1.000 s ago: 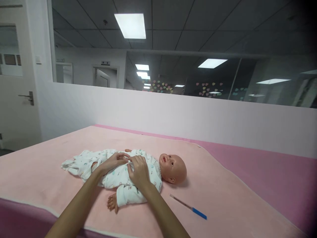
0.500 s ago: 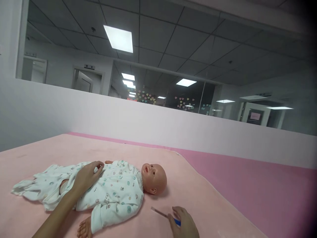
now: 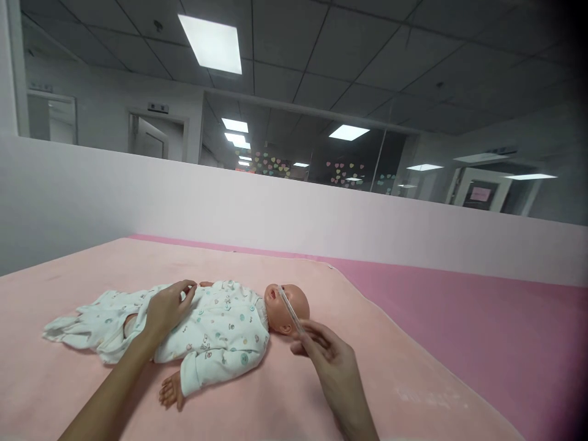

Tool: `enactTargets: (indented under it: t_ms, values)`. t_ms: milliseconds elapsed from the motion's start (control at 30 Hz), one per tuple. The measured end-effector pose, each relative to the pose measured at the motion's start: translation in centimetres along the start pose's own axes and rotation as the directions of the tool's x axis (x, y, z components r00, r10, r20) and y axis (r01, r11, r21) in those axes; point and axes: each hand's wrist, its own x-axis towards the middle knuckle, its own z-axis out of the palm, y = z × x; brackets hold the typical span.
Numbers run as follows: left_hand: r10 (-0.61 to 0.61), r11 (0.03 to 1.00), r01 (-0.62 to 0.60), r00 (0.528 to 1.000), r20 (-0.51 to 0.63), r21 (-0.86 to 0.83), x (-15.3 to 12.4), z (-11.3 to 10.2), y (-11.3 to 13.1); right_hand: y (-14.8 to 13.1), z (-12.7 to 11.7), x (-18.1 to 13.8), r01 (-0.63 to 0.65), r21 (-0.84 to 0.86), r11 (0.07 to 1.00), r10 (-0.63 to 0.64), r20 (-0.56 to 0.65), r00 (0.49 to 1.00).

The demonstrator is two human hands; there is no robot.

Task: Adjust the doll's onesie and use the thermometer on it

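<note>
A baby doll (image 3: 220, 334) in white patterned clothes lies on its back, head to the right. My left hand (image 3: 169, 309) rests over the doll's middle, thumb and fingers apart, holding nothing that I can see. My right hand (image 3: 328, 352) is closed on a thin clear stick (image 3: 289, 309), pinched between thumb and fingers. The stick slants up to the left, its tip in front of the doll's face. I cannot tell whether it touches the doll. The end inside my hand is hidden.
A pale pink blanket (image 3: 413, 380) covers the surface under the doll. Beyond its right edge shows a darker pink surface (image 3: 459, 312). A low white wall (image 3: 275, 211) with a window above it stands behind.
My right hand has risen with the stick, from low by the blanket to the doll's head. The stick's blue end no longer shows. My left hand stays on the doll.
</note>
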Motion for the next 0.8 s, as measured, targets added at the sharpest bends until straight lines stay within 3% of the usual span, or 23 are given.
enactTargets:
  t_ms: [133, 333, 433, 600, 800]
  values:
    - [0.006, 1.0, -0.007, 0.999, -0.036, -0.012, -0.1, 0.1, 0.0, -0.9, 3.9, 3.0, -0.046, 0.257, 0.965, 0.011, 0.138, 0.99]
    - [-0.053, 0.991, 0.054, 0.999, 0.014, -0.125, 0.0, 0.5, -0.5, -1.1, 7.8, 6.2, -0.033, 0.332, 0.943, -0.039, 0.208, 0.977]
    - [-0.079, 0.982, 0.084, 0.996, 0.034, -0.17, 0.0, 0.6, -0.7, -1.5, 8.4, 6.9, -0.022, 0.316, 0.948, -0.049, 0.214, 0.976]
    - [-0.091, 0.972, 0.101, 0.994, 0.056, -0.214, 0.2, 0.8, -1.0, -1.9, 8.3, 8.0, 0.041, 0.149, 0.988, -0.07, 0.198, 0.978]
    - [-0.095, 0.963, 0.106, 0.994, 0.053, -0.249, 0.3, 0.9, -1.1, -1.8, 8.8, 8.8, 0.1, 0.163, 0.982, -0.131, 0.194, 0.972]
